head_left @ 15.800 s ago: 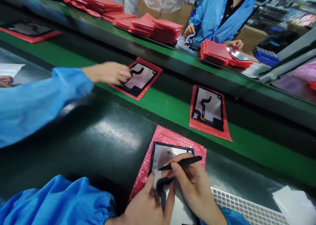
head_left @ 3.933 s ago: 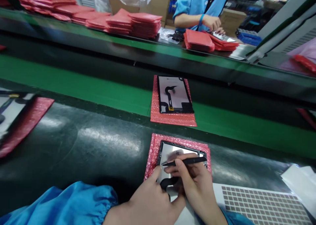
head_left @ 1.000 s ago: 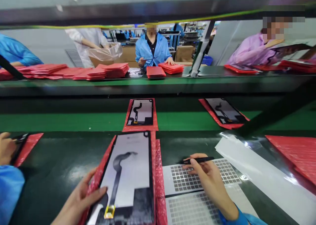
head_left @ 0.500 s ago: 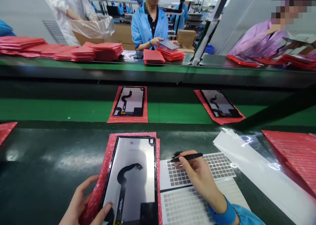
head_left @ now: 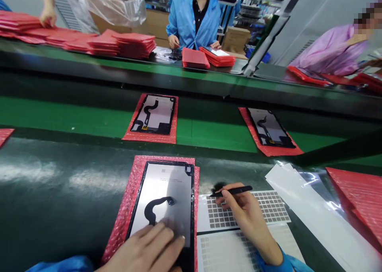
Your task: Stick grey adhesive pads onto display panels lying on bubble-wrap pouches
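A display panel with a black curved flex cable lies face down on a red bubble-wrap sheet on the dark bench in front of me. My left hand rests flat on the panel's near end, fingers stretched out. My right hand grips black tweezers, their tip pointing left over a white sheet of small grey sticker squares. A second sticker sheet lies nearer to me under my right wrist.
Two more panels on red sheets ride the green conveyor belt beyond. White film strips and a red sheet lie to the right. Across the line, stacks of red sheets and other people at work.
My left hand moved from gripping the red sheet's near left edge to lying flat on the panel's near end. The right hand with the tweezers stays over the sticker sheet.
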Tool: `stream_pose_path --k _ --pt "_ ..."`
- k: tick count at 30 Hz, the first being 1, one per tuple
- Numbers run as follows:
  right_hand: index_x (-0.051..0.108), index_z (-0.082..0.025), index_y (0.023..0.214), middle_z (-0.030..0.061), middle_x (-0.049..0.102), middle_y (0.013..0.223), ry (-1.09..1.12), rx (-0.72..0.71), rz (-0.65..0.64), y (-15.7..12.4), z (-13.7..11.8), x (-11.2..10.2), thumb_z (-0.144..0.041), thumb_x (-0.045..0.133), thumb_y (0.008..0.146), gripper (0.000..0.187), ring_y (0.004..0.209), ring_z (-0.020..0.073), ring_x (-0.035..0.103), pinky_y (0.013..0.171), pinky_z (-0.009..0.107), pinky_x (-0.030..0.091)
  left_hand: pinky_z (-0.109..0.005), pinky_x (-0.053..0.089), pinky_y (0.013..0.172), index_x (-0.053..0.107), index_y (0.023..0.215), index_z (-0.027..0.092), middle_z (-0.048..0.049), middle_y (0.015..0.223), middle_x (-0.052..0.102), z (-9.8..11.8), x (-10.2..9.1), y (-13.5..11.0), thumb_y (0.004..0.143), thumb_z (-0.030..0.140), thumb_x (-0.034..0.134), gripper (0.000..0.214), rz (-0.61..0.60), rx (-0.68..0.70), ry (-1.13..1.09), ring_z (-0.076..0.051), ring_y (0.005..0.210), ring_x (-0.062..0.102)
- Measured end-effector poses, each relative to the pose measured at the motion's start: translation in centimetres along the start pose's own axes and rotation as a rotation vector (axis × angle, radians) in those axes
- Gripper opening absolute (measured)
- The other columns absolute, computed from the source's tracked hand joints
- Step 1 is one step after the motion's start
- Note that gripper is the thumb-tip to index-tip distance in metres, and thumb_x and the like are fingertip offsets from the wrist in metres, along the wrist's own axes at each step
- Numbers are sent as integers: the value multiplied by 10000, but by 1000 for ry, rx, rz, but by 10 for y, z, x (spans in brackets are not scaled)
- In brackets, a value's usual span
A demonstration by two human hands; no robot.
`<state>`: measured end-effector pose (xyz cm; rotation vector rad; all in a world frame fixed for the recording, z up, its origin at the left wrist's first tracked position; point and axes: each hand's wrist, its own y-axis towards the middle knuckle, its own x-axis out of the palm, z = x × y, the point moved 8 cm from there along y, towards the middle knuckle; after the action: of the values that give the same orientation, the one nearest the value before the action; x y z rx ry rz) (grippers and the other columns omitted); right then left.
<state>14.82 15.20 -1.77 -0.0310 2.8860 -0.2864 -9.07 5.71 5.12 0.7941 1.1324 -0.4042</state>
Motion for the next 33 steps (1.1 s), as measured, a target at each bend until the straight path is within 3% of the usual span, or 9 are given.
stream_pose_path --k 3,7,11,16,23,26,33 --pt "659 -206 972 62 793 746 16 6 8 1 0 -1 -557 763 890 375 707 224 800 620 296 646 -340 601 806 604 1284 122 -62 1044 751 7 22 17 1058 339 495 332 -102 36 40 -229 921 718" --pt "656 -206 978 70 800 792 15 9 11 1 0 -1 -526 752 912 340 712 217 798 615 293 646 -378 604 796 564 1358 66 -117 1135 736 -1 41 22 993 357 581 466 -170 4 51 -270 968 703" --pt "663 -208 976 73 801 846 9 10 -9 1 -2 0 -501 753 921 312 707 197 794 600 266 637 -369 591 794 572 1355 66 -128 1136 734 -4 42 20 1009 332 530 438 -121 -3 35 -267 979 695" --pt "680 -209 954 47 790 758 2 27 -31 3 -4 1 -484 759 924 288 685 183 788 600 243 639 -360 573 779 591 1336 94 -106 1097 735 -6 41 18 1026 330 475 406 -87 -21 16 -256 970 687" --pt "688 -209 912 47 821 760 148 64 63 -4 -12 -2 -465 824 872 293 665 206 816 630 266 678 -352 543 767 603 1329 121 -66 1062 729 -9 41 19 1044 354 437 404 -78 -51 18 -231 933 666" --pt "670 -211 945 53 826 719 218 108 95 -11 -12 11 -465 819 878 302 664 229 827 631 285 689 -345 522 768 613 1298 135 -47 1050 730 -9 42 21 1065 350 386 389 -66 -59 22 -220 936 657" --pt "667 -211 989 78 839 796 283 166 32 -14 -5 48 -483 810 880 326 732 254 839 668 314 694 -342 497 785 572 1322 95 -56 1026 724 -8 43 23 1085 278 285 415 -61 -70 59 -212 909 651"
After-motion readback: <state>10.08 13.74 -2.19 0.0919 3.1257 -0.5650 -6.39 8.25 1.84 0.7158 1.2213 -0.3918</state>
